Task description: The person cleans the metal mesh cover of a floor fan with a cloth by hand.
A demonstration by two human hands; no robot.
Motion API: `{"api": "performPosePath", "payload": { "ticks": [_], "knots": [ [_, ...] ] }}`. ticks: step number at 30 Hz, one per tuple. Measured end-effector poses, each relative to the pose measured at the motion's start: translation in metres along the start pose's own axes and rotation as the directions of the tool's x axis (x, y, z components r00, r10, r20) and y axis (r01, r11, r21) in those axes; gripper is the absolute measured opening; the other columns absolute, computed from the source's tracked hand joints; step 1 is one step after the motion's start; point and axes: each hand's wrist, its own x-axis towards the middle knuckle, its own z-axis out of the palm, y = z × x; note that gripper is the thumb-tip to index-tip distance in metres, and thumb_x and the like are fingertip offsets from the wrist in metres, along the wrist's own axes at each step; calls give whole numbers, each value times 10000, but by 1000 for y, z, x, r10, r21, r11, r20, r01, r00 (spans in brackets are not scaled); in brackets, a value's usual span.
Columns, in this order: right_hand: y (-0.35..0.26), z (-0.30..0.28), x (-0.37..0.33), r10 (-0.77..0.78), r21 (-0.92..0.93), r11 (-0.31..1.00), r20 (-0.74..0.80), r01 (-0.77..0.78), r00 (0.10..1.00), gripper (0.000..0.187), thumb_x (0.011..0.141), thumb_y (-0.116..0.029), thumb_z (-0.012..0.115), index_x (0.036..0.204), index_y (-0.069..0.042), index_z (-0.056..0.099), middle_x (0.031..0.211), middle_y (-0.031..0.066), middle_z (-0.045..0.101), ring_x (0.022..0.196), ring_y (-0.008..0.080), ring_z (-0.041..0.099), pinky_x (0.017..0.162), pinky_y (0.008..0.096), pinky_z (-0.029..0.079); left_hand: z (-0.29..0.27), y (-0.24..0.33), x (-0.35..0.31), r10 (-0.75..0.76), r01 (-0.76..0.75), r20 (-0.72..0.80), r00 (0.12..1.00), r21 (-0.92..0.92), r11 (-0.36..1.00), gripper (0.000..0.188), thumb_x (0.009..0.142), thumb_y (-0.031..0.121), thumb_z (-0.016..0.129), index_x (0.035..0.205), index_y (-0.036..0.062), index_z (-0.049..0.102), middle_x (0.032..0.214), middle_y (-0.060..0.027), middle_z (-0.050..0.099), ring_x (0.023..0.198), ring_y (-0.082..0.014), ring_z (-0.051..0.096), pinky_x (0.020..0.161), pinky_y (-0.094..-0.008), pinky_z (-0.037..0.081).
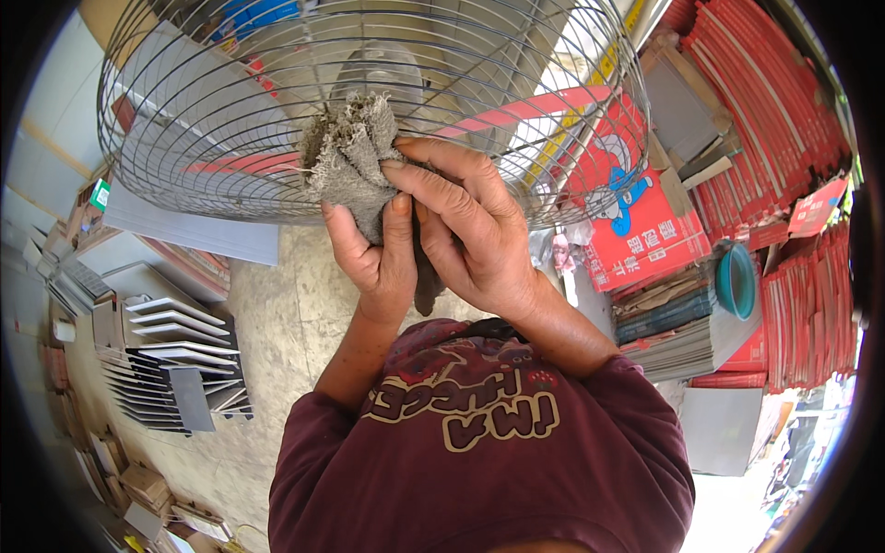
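A bunched, frayed grey cloth is pinched between both my hands in front of a round wire fan guard. My left hand is closed on its lower part, with thumb and fingertips upright. From the right, my right hand grips the cloth's edge, its fingers bent across the side. The cloth's upper end lies against or just before the wires; I cannot tell which. Behind the wires shows a grey rounded housing. A dark elongated thing hangs below my hands, partly hidden by them.
At the left, a rack of flat panels stands on the pale floor. Tall stacks of red cartons rise at the right. Nearer are a red printed box and a teal bowl beside piled flat sheets.
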Motion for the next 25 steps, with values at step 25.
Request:
{"api": "performPosePath", "payload": {
  "ticks": [25],
  "knots": [
    [35,-93,-102,363,-48,912,-367,-407,857,356,723,125,495,1044,-14,561,1068,159,551,928,269,571,775,302,461,99,-31,-45,-29,-36,587,809,99,994,438,822,50,622,1217,-20,449,1025,-107,598,892,-186,569,786,-293,448]
  ]
}}
